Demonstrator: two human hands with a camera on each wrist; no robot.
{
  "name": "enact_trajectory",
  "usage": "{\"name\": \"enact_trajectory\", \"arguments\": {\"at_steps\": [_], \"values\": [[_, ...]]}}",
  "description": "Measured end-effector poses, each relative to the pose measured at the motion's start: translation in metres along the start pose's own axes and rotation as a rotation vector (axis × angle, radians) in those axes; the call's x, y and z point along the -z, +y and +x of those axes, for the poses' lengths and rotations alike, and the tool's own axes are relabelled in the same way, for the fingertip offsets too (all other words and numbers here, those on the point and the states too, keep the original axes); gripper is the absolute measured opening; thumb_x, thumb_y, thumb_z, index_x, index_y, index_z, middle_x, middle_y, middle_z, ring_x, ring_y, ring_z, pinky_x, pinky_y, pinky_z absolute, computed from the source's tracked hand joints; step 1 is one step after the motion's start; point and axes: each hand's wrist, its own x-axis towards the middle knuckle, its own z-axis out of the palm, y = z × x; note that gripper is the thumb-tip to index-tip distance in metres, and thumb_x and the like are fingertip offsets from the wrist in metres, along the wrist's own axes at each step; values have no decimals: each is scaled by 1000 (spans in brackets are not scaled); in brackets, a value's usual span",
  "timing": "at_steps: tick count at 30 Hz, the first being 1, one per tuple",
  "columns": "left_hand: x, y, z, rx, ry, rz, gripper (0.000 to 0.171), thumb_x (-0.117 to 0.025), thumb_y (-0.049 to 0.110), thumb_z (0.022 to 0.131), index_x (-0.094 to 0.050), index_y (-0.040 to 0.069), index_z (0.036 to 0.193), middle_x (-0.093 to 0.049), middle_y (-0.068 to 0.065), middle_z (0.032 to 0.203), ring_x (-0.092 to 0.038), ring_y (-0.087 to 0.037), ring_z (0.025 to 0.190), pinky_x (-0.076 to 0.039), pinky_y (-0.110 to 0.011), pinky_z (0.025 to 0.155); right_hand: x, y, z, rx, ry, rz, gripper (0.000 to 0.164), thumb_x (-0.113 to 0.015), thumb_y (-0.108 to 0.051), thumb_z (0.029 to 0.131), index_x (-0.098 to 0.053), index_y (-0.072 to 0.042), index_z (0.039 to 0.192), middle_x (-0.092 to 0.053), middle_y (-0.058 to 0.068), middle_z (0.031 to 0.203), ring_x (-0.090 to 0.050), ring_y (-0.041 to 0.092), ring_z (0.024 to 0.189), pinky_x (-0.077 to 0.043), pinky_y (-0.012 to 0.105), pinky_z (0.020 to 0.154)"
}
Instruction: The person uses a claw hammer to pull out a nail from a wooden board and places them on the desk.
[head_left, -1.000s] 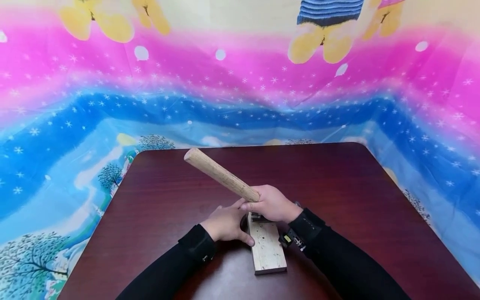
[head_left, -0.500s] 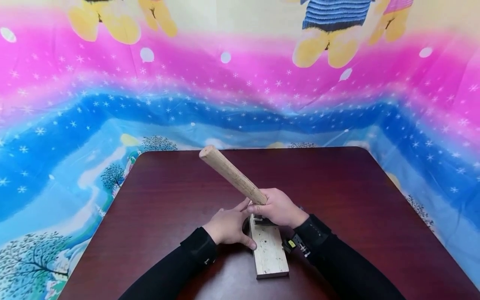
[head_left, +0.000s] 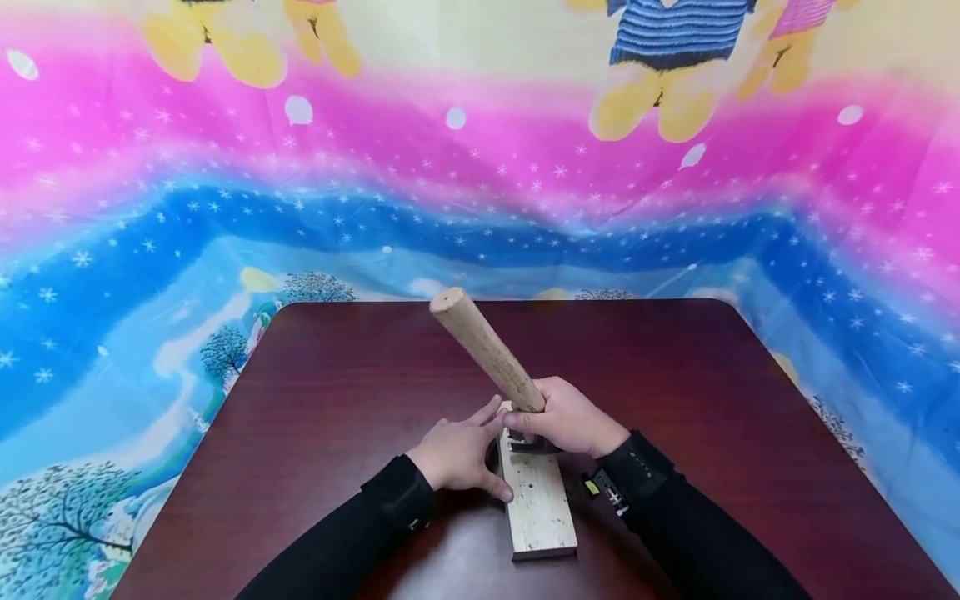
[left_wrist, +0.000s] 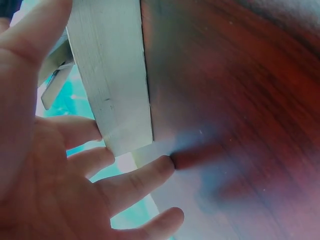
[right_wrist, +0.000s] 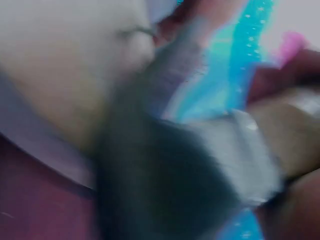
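Observation:
In the head view, a pale wooden board [head_left: 540,508] lies lengthwise on the table, its near end toward me. My right hand [head_left: 573,417] grips a hammer [head_left: 487,346] low on its thick wooden handle, close to the dark metal head. The handle slants up and away to the left. Over the board's far part sits the head, partly covered by that hand; the right wrist view is badly blurred. Along the board's left side rests my left hand [head_left: 461,454], fingers spread and fairly straight. In the left wrist view its fingertips [left_wrist: 102,156] touch the board near one end.
The dark red-brown table [head_left: 360,358] surrounds the board. A patterned cloth [head_left: 480,192] in pink and blue hangs behind the table and along both sides. Black bands with small devices [head_left: 607,492] sit around the wrists.
The free end of the hammer handle has swung to the right, so the handle stands steeper. My right hand has shifted slightly right. The left hand stays against the board.

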Motion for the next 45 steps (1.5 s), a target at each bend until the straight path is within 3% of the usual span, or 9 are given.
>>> {"name": "enact_trajectory", "arguments": {"at_steps": [5,9,12,15,20,30,35,41,45], "values": [[3,-1,0,14,-10,21,119,-64,81,54,-21,33,154,-12,9,161,-47,-22,129,-30,-63,102,4,-36,14,60,-111,93,28,-67,-32,86,-66,-12,105,-71,6,90,-67,21,83,-52,37,76],[0,-1,0,37,-11,36,116,-65,79,56,-29,26,153,-25,4,158,-42,-20,133,-30,-62,103,1,-49,20,80,-89,118,28,-68,-37,85,-66,-11,95,-71,3,77,-64,21,65,-51,32,59],[-5,0,1,16,-3,29,121,-64,81,55,-26,23,154,-18,2,161,-41,-21,134,-32,-61,103,6,-41,12,112,65,114,21,-68,-31,85,-65,-11,81,-59,-1,59,-51,18,50,-41,28,47],[-6,-1,1,-2,6,25,125,-62,82,53,-23,22,155,-10,3,162,-42,-22,133,-32,-60,103,14,-32,1,175,157,228,18,-65,-17,88,-59,-5,76,-45,6,53,-44,21,48,-41,32,47],[-6,-2,-3,11,5,20,124,-62,82,54,-22,22,155,-8,4,162,-41,-22,133,-31,-61,103,14,-26,-6,233,113,298,16,-62,-13,90,-57,0,82,-44,14,58,-45,23,53,-42,36,51],[-8,2,-1,-6,7,24,123,-61,82,55,-23,21,155,-8,3,162,-44,-24,132,-32,-63,101,27,-18,-12,300,118,511,12,-54,-3,93,-51,-2,82,-37,11,55,-35,35,51,-38,45,50],[-9,4,1,0,7,25,123,-63,80,55,-23,21,155,-8,3,162,-45,-23,130,-32,-63,101,30,-10,-13,321,104,572,11,-52,-1,93,-54,-6,83,-39,9,57,-36,31,50,-38,42,50],[-11,5,3,-17,4,53,122,-61,82,57,-21,22,156,-8,3,162,-53,-21,123,-35,-61,100,40,7,-22,512,130,811,31,-34,12,92,-55,-11,88,-35,10,61,-29,24,49,-27,41,47],[-10,3,2,1,-8,59,122,-60,82,57,-19,24,156,-6,4,162,-55,-18,120,-35,-60,101,44,12,-23,558,110,832,33,-30,11,94,-55,-12,93,-34,9,64,-29,24,50,-25,43,50]]}}
